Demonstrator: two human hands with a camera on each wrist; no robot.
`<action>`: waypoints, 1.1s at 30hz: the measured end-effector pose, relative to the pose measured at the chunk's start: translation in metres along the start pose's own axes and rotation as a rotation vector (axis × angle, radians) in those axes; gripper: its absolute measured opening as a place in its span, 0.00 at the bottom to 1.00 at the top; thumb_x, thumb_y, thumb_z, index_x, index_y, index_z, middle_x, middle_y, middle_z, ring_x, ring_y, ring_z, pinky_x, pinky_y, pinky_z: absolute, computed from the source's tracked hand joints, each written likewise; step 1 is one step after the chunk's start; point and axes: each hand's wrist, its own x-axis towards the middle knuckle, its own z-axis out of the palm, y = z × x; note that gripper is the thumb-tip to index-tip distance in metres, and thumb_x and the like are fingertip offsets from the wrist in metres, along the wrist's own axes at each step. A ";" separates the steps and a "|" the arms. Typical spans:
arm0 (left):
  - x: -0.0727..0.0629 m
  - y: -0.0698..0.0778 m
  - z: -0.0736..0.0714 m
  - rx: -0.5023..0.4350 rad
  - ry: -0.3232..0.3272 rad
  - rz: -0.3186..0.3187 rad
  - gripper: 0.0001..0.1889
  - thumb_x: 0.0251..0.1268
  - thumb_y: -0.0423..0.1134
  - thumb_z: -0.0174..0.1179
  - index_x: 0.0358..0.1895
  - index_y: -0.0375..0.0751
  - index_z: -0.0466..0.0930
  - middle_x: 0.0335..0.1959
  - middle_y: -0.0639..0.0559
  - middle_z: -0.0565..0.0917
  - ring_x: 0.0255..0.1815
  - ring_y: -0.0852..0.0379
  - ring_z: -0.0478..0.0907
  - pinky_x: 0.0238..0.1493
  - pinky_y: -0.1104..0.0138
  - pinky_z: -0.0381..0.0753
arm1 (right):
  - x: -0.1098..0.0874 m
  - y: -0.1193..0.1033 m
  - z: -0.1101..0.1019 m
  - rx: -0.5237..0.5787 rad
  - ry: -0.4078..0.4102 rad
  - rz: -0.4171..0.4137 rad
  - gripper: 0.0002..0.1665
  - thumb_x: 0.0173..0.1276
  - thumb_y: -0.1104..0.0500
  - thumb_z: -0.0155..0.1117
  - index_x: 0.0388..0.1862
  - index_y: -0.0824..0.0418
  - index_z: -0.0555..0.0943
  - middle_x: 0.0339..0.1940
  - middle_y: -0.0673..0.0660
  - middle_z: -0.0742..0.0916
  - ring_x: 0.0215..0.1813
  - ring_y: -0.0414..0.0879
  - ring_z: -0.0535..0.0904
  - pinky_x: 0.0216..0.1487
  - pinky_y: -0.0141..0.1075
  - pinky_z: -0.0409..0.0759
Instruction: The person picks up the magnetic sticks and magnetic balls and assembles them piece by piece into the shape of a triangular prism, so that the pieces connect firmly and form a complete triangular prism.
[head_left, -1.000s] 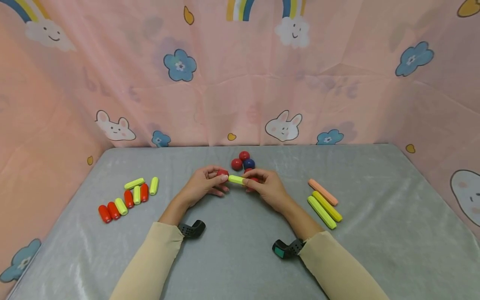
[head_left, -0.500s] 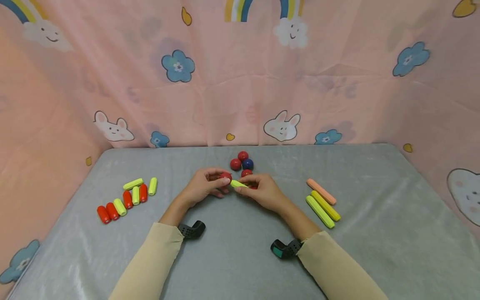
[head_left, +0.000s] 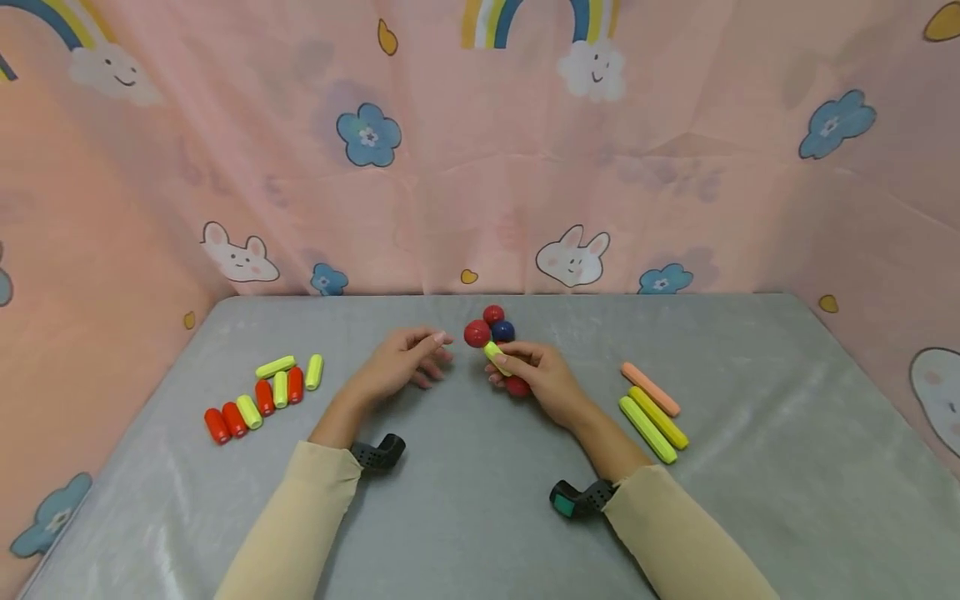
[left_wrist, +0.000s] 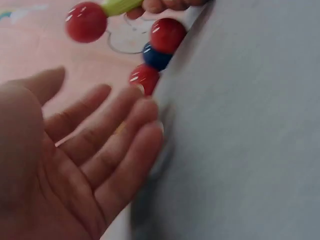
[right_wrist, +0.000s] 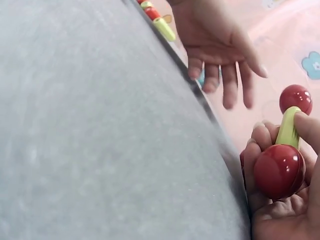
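My right hand (head_left: 543,375) pinches a short yellow-green rod (head_left: 492,352) between thumb and fingers. The rod bears a red ball at each end: one (head_left: 477,333) points away to the far left, the other (head_left: 517,386) sits by the palm. In the right wrist view both balls show on the rod (right_wrist: 288,127), held above the table. My left hand (head_left: 401,362) hovers to the left with its fingers loosely spread and nothing in them; the left wrist view shows its bare palm (left_wrist: 75,165).
Behind the right hand lie a red ball (head_left: 493,314), a blue ball (head_left: 503,331) and another red ball, partly hidden. Several short red and yellow-green rods (head_left: 264,397) lie at left. Three longer rods (head_left: 652,417), orange, yellow and green, lie at right on the grey table (head_left: 465,500).
My left hand has let go of the red ball and drawn back left. That ball now sits on the end of the yellow-green rod, which my right hand has turned toward the far left.
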 end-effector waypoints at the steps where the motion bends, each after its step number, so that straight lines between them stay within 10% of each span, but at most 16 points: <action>1: -0.002 0.003 -0.003 0.106 0.028 0.000 0.24 0.80 0.53 0.48 0.63 0.39 0.78 0.51 0.40 0.86 0.40 0.54 0.84 0.41 0.61 0.86 | 0.000 0.001 -0.001 0.012 -0.003 0.002 0.21 0.77 0.59 0.58 0.60 0.74 0.79 0.42 0.60 0.90 0.38 0.37 0.88 0.44 0.29 0.86; 7: -0.019 0.021 -0.033 0.600 0.243 -0.123 0.20 0.77 0.53 0.53 0.58 0.44 0.81 0.53 0.45 0.85 0.51 0.46 0.80 0.54 0.52 0.80 | 0.002 0.004 -0.005 0.078 -0.037 -0.014 0.24 0.80 0.56 0.54 0.60 0.76 0.77 0.42 0.53 0.90 0.41 0.38 0.88 0.47 0.29 0.86; 16: -0.053 0.013 -0.089 0.668 0.374 -0.331 0.24 0.70 0.43 0.59 0.61 0.28 0.76 0.58 0.29 0.80 0.55 0.34 0.77 0.54 0.45 0.78 | 0.002 0.004 -0.005 0.095 -0.035 -0.040 0.25 0.81 0.57 0.51 0.66 0.75 0.71 0.57 0.68 0.86 0.49 0.37 0.87 0.58 0.26 0.81; 23: -0.055 0.004 -0.094 0.676 0.348 -0.469 0.29 0.64 0.42 0.62 0.60 0.20 0.73 0.57 0.24 0.78 0.48 0.34 0.76 0.48 0.48 0.81 | 0.003 0.004 -0.005 0.173 -0.060 -0.040 0.28 0.83 0.57 0.47 0.71 0.76 0.63 0.64 0.74 0.80 0.53 0.37 0.87 0.61 0.27 0.80; 33: -0.056 0.003 -0.098 0.623 0.310 -0.473 0.28 0.62 0.37 0.64 0.62 0.22 0.72 0.58 0.24 0.77 0.52 0.33 0.74 0.56 0.46 0.79 | 0.003 0.004 -0.005 0.220 -0.077 -0.026 0.28 0.82 0.59 0.50 0.72 0.75 0.62 0.65 0.74 0.79 0.57 0.37 0.85 0.62 0.30 0.80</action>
